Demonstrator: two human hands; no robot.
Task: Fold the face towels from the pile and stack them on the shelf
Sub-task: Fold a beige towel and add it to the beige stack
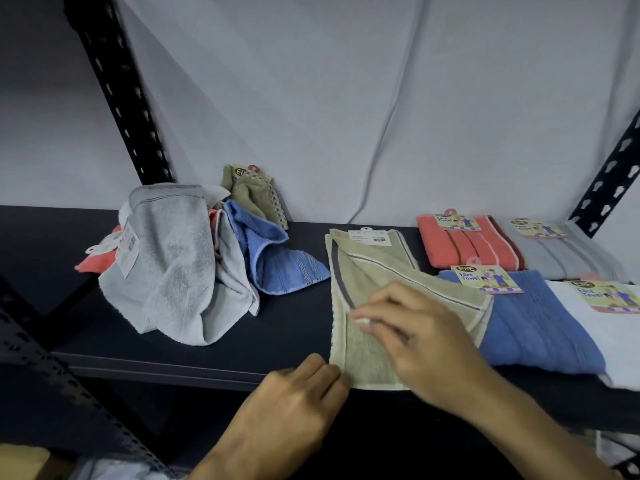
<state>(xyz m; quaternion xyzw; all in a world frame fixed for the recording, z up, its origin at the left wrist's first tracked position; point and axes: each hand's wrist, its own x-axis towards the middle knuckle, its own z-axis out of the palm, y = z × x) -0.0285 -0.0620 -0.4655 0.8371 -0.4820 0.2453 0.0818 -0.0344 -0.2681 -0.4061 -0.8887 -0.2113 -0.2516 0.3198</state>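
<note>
The dark shelf spans the frame from left to right, backed by a pale wall and framed by perforated black uprights at the upper left and right edge. Left of centre on the shelf lies the pile of unfolded face towels: a large grey one on top, with blue, coral and beige pieces showing behind and beside it. At the right of the frame lie four folded towels with printed labels: a coral towel and a grey towel at the rear, a blue towel and a white towel in front. At centre lies the beige towel, partly folded, with one striped flap laid diagonally across it and overlapping the blue towel's left edge; its near edge reaches the shelf front. The right hand rests on top of the beige towel, fingers curled and pinching the cloth near the dark stripe. The left hand, at lower centre, grips the towel's near left corner at the shelf edge.
</note>
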